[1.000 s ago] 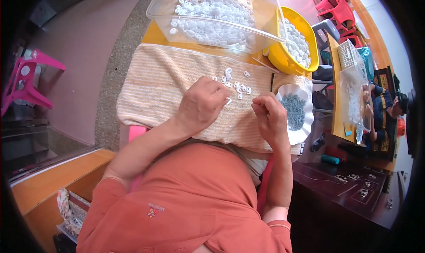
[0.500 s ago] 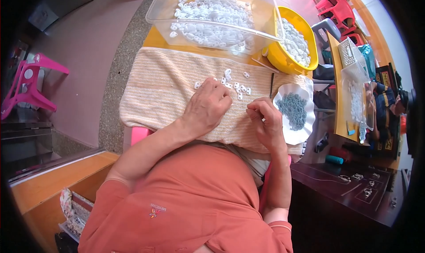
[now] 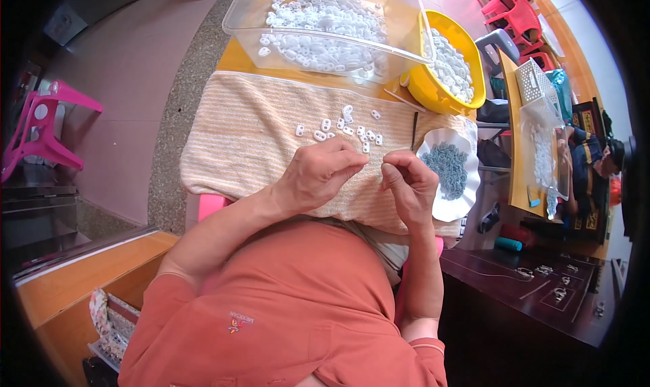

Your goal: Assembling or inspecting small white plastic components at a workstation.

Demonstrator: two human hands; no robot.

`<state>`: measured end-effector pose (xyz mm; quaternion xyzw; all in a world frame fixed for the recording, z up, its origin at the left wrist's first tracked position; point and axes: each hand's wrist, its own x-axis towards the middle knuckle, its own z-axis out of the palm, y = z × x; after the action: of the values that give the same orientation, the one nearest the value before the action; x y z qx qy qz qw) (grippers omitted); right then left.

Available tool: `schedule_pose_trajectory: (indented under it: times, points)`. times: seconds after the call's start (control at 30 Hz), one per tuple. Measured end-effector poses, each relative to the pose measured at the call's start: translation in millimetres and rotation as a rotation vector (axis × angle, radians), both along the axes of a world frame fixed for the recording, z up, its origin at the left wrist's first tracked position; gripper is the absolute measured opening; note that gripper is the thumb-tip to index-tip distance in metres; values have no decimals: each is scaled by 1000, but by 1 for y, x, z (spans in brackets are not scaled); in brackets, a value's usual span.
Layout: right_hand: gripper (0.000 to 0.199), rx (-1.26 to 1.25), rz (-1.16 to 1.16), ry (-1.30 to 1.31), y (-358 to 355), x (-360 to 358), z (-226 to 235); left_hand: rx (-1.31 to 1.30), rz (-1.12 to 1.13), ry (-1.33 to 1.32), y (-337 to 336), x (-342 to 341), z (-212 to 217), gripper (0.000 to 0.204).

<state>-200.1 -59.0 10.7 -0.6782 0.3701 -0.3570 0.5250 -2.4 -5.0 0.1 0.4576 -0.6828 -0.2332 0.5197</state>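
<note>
My left hand (image 3: 318, 174) is closed in a pinch above the towel (image 3: 233, 126), its fingertips pointing right. My right hand (image 3: 412, 184) faces it, thumb and forefinger pressed together, a small gap between the two hands. Whatever either pinch holds is too small to make out. Just beyond the fingertips lie several small white plastic pieces with two holes (image 3: 319, 136), scattered loosely on the towel. To the right of my right hand stands a white wavy-rimmed dish (image 3: 468, 196) of small grey-blue parts (image 3: 446, 168).
A clear plastic bin (image 3: 240, 32) of white pieces stands at the far side, with a yellow basket (image 3: 482, 82) of more beside it. A thin dark stick (image 3: 415, 131) lies near the dish. At far right, another person (image 3: 590, 160) sits by a table (image 3: 520, 177).
My left hand has drawn back from the white pieces, uncovering several, and its fingertips now point toward my right hand. My right hand has barely shifted.
</note>
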Motion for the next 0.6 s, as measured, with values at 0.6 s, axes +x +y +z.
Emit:
schedule_pose_trajectory:
  times: [0.6]
  points:
    - [11, 284, 78, -320, 12, 15, -6, 600, -287, 892, 6, -9, -6, 10]
